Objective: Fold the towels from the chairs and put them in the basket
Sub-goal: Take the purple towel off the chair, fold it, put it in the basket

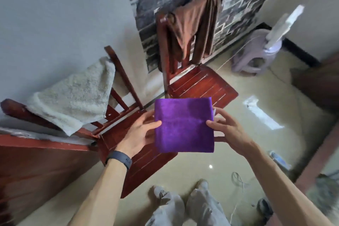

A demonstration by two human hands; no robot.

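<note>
A purple towel (184, 124), folded into a flat square, hangs in the air in front of me. My left hand (139, 134) pinches its left edge, thumb on top and fingers behind. My right hand (227, 130) pinches the right edge the same way. A white fluffy towel (73, 95) lies draped over the back of the near wooden chair (117, 137) at the left. A brown towel (194, 24) hangs over the back of the far wooden chair (200, 82). No basket shows in this view.
A lilac plastic stool (253, 55) with a white object on it stands at the back right by the stone-patterned wall. Cables trail across the glossy floor (201, 167). Dark wooden furniture (36, 170) fills the left foreground; my legs are below.
</note>
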